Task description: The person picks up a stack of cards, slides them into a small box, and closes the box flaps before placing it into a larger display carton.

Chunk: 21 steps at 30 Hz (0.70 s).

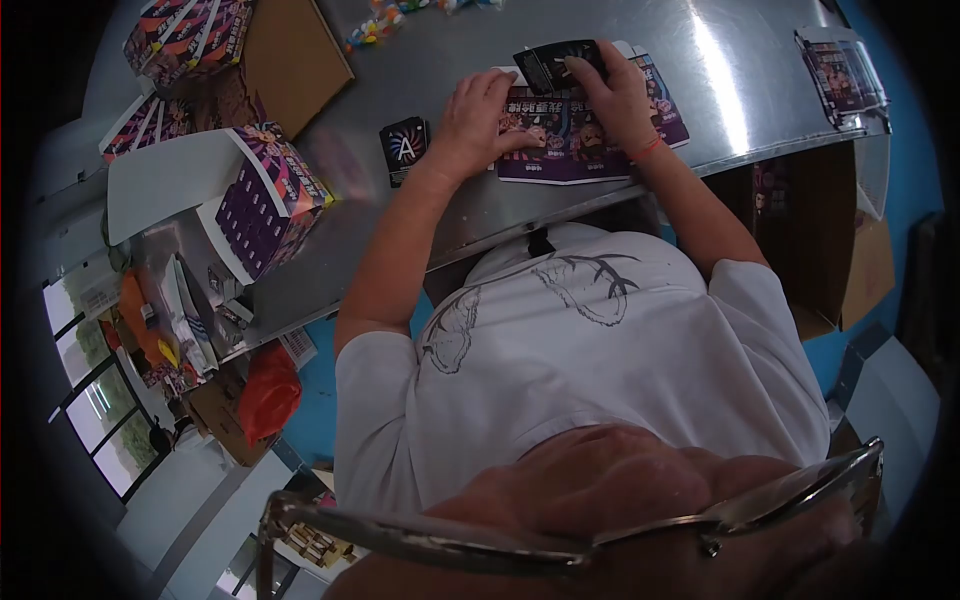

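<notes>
My right hand (612, 95) pinches a black printed card packet (548, 68) at its right end, thumb on top. The packet is tilted above the far edge of a purple printed cardboard box (570, 165), which lies on the metal table in front of me. My left hand (480, 125) rests on the left side of this box, thumb stretched across its printed face. Its fingertips reach a white flap at the far left corner, near the packet. Just left of my left wrist lies another black packet (405, 150) with a large letter A.
Printed purple boxes (265, 205) stand on the left beside an open brown carton (295, 65). Small colourful wrapped pieces (375, 30) lie at the far edge. A clear-wrapped printed pack (842, 80) sits at right, above a carton (830, 230) below the metal table (460, 40).
</notes>
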Motion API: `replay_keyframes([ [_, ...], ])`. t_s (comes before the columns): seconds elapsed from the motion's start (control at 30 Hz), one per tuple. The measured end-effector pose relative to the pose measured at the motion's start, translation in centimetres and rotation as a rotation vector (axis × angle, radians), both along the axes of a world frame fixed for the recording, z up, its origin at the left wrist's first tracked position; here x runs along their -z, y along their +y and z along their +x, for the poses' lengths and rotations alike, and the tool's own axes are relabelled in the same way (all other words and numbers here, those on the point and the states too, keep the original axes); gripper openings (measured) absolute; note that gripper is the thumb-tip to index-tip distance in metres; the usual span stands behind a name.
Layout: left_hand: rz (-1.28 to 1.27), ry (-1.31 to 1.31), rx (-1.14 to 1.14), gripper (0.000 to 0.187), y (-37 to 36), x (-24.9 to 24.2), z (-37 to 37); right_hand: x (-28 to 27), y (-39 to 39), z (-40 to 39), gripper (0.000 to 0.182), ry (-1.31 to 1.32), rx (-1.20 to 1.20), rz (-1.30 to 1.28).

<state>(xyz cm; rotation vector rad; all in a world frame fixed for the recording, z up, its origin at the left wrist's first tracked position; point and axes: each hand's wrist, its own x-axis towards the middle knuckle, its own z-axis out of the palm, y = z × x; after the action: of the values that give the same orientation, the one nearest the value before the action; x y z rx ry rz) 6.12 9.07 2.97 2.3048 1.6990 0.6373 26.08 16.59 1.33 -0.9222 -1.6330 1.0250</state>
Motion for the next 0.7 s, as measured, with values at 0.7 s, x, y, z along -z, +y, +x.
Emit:
replay_keyframes([
  [0.7,-0.066,0.050,0.044,0.075,0.1,0.9,-0.1,0.6,-0.6,-0.6,0.017,-0.020,0.067,-0.054],
])
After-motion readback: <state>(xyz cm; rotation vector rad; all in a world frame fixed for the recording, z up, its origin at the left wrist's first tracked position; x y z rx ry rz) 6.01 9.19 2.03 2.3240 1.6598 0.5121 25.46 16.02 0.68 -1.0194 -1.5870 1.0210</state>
